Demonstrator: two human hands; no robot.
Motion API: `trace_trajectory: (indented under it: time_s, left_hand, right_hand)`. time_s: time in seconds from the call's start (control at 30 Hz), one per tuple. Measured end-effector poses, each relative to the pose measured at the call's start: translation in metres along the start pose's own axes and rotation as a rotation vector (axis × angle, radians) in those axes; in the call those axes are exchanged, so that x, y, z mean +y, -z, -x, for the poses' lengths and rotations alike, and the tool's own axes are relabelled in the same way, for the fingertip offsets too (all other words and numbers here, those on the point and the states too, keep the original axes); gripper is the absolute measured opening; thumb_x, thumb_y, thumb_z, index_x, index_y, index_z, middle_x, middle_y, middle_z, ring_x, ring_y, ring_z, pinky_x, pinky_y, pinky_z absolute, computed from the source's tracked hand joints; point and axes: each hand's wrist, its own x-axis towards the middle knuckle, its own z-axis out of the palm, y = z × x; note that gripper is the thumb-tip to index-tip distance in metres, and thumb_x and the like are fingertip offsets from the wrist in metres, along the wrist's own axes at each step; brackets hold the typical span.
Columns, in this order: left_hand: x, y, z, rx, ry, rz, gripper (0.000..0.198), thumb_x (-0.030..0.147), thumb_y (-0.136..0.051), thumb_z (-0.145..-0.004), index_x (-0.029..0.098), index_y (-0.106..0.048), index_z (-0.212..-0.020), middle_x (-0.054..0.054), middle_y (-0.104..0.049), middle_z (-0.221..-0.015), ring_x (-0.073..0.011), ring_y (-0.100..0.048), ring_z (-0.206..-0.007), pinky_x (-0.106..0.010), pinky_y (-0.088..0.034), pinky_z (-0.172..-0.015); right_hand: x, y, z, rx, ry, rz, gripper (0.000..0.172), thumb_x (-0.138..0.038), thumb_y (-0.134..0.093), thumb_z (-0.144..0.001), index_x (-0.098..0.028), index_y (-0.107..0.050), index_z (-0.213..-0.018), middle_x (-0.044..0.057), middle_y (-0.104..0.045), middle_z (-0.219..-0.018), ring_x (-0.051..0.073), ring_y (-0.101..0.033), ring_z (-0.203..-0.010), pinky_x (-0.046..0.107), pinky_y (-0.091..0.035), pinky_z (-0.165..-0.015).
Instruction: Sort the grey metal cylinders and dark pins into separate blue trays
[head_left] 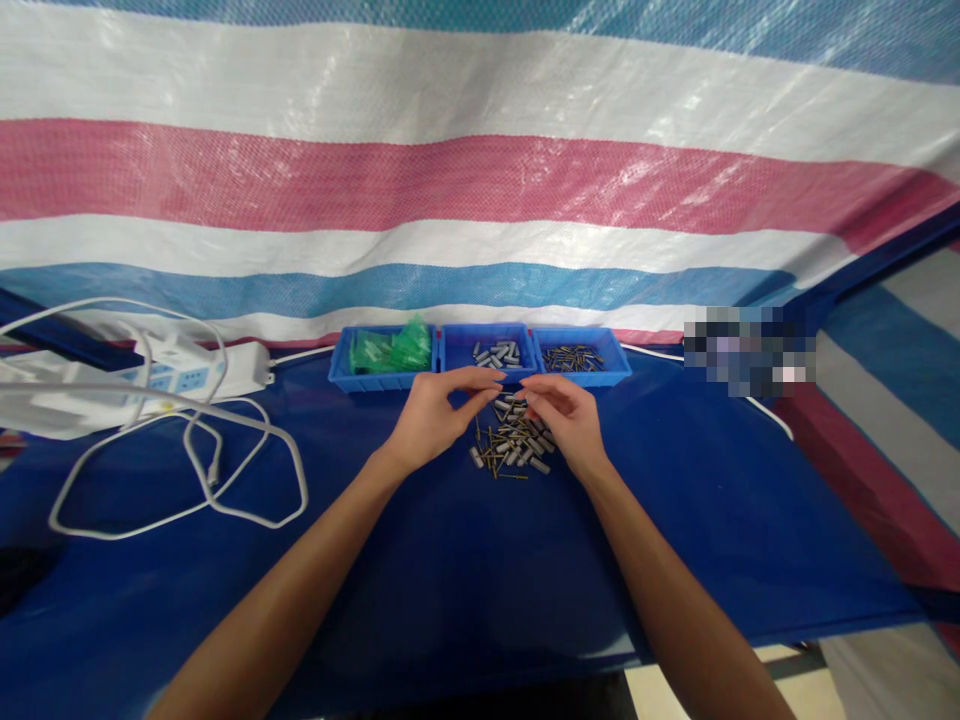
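Blue, shiny woven plastic sheet over the bench, smooth and flat. Near its middle, one loose pile of short grey metal tubes and thin gold-coloured pins, all mixed up. Just above the pile, left hand and right hand, tips close to each other. Fingers of both hands curled into a pinch, nearly shut; too small to tell about any piece between them.

Behind the hands, three blue plastic trays in a row, side by side:
- left tray with crinkly green plastic bags
- middle tray with grey tubes
- right tray with gold pins

Far left, one white plastic power strip and one looping white cable. At the back, a striped woven sheet, white, pink and blue.
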Motion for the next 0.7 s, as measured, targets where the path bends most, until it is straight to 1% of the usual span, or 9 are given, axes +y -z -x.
trace_trajectory:
  time_s: [0.07, 0.13, 0.2, 0.27, 0.33, 0.4, 0.53, 0.7]
  left_hand:
    - [0.0006, 0.0003, 0.0001, -0.013, 0.061, 0.058, 0.024, 0.031, -0.070, -0.094, 0.019, -0.077, -0.115, -0.004, -0.083, -0.093, -0.0201, -0.079, -0.087, -0.030, -0.061, -0.083]
    - [0.0009, 0.0008, -0.0002, -0.029, 0.093, 0.061, 0.025, 0.035, -0.066, -0.097, 0.018, -0.076, -0.114, -0.002, -0.079, -0.078, -0.0179, -0.076, -0.073, -0.027, -0.059, -0.073]
    - [0.0010, 0.0013, -0.0009, -0.035, 0.094, 0.006, 0.026, 0.037, -0.060, -0.101, 0.017, -0.075, -0.111, 0.002, -0.070, -0.065, -0.0144, -0.068, -0.060, -0.023, -0.053, -0.062]
    - [0.0008, 0.0014, -0.0017, -0.038, 0.072, -0.055, 0.026, 0.034, -0.054, -0.104, 0.018, -0.072, -0.114, 0.004, -0.060, -0.060, -0.0119, -0.059, -0.055, -0.021, -0.045, -0.056]
    - [0.0007, 0.0010, -0.0024, -0.042, 0.057, -0.079, 0.028, 0.029, -0.050, -0.105, 0.019, -0.068, -0.123, 0.004, -0.057, -0.063, -0.0112, -0.054, -0.055, -0.021, -0.043, -0.057]
    - [0.0008, 0.0001, -0.0029, -0.046, 0.045, -0.063, 0.028, 0.026, -0.048, -0.105, 0.019, -0.066, -0.126, 0.002, -0.060, -0.072, -0.0116, -0.056, -0.062, -0.021, -0.045, -0.061]
    - [0.0006, -0.0019, -0.0030, -0.043, 0.014, 0.014, 0.023, 0.024, -0.054, -0.101, 0.019, -0.066, -0.120, -0.003, -0.069, -0.094, -0.0141, -0.066, -0.082, -0.023, -0.052, -0.074]
    - [-0.0015, -0.0037, -0.0019, -0.023, 0.012, 0.125, 0.022, 0.021, -0.065, -0.095, 0.018, -0.066, -0.117, -0.004, -0.071, -0.098, -0.0147, -0.070, -0.088, -0.028, -0.057, -0.087]
  right_hand:
    - [0.0002, -0.0014, 0.0010, -0.035, -0.017, 0.007, 0.018, -0.036, -0.078, -0.084, -0.025, -0.078, -0.097, 0.002, -0.079, -0.087, 0.016, -0.068, -0.065, 0.031, -0.056, -0.063]
    - [0.0014, -0.0021, 0.0020, -0.066, -0.023, 0.012, 0.018, -0.038, -0.078, -0.085, -0.025, -0.078, -0.098, 0.002, -0.079, -0.087, 0.018, -0.070, -0.068, 0.032, -0.057, -0.065]
    - [0.0031, -0.0024, 0.0029, -0.091, -0.021, 0.018, 0.020, -0.040, -0.078, -0.085, -0.026, -0.078, -0.099, 0.002, -0.079, -0.087, 0.019, -0.072, -0.072, 0.033, -0.058, -0.066]
    - [0.0047, -0.0023, 0.0035, -0.115, -0.019, 0.026, 0.021, -0.041, -0.078, -0.086, -0.026, -0.078, -0.100, 0.003, -0.079, -0.088, 0.020, -0.073, -0.074, 0.033, -0.059, -0.067]
    - [0.0055, -0.0020, 0.0036, -0.136, -0.020, 0.035, 0.022, -0.042, -0.078, -0.086, -0.026, -0.077, -0.101, 0.003, -0.079, -0.088, 0.019, -0.072, -0.072, 0.033, -0.058, -0.066]
    - [0.0051, -0.0018, 0.0035, -0.145, -0.026, 0.032, 0.022, -0.041, -0.078, -0.086, -0.026, -0.077, -0.102, 0.002, -0.079, -0.087, 0.018, -0.070, -0.068, 0.032, -0.057, -0.065]
    - [0.0024, -0.0018, 0.0032, -0.133, -0.050, -0.004, 0.025, -0.041, -0.080, -0.084, -0.025, -0.077, -0.103, 0.002, -0.080, -0.085, 0.017, -0.070, -0.066, 0.031, -0.058, -0.065]
    - [0.0004, -0.0027, 0.0040, -0.127, -0.066, -0.050, 0.038, -0.042, -0.086, -0.077, -0.025, -0.075, -0.109, 0.002, -0.080, -0.087, 0.018, -0.072, -0.070, 0.032, -0.060, -0.067]
